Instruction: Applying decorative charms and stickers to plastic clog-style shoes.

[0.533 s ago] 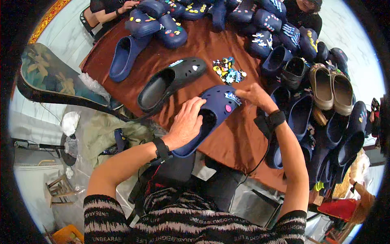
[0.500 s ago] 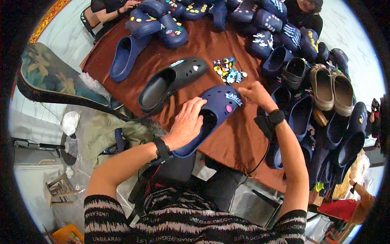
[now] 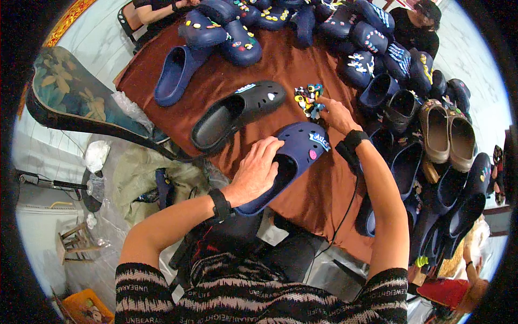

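My left hand [image 3: 256, 171] grips a navy clog [image 3: 294, 136] by its side and opening, tilted over the table's near edge. On the clog's toe sit a light-blue lettered charm and a round pink charm. Just beyond it, my right hand [image 3: 338, 115] reaches to a small heap of shoe charms [image 3: 306, 96], black, white, yellow and blue. Its fingers are drawn together at the heap's near side; what lies between the fingertips is hidden. A black clog [image 3: 237, 112] with a white heart charm and a light-blue charm lies left of the heap.
The table has a brown cloth [image 3: 291, 65]. Many navy clogs [image 3: 178, 75] are spread at the back; more, with a taupe pair [image 3: 448, 132], crowd the right side. A floral-backed chair [image 3: 75, 94] stands left. Two people sit across the table. A black cable [image 3: 348, 208] hangs near my right arm.
My right hand has left the clog's toe and moved away from me to the charm heap. My left hand keeps hold of the navy clog. The view has shifted slightly.
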